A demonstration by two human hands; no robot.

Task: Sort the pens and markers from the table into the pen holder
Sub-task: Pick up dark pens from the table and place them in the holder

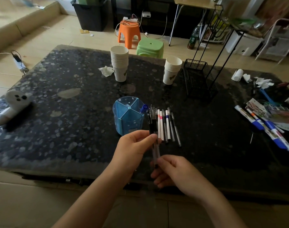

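A blue translucent pen holder [127,117] with divided compartments stands mid-table; a blue marker [144,108] sticks out at its right rim. Just right of it, a row of several pens and markers [166,125] lies side by side on the dark table [66,112]. My left hand [133,145] pinches a small bunch of black pens [152,127] near their middle. My right hand [175,171] holds the lower end of a clear-barrelled pen [156,153] from the same bunch, in front of the holder.
Two stacks of paper cups [120,63] [171,69] stand at the back. A black wire basket [199,81] sits back right. Several more markers [263,127] and papers lie at the right edge. A white toy [12,107] rests left.
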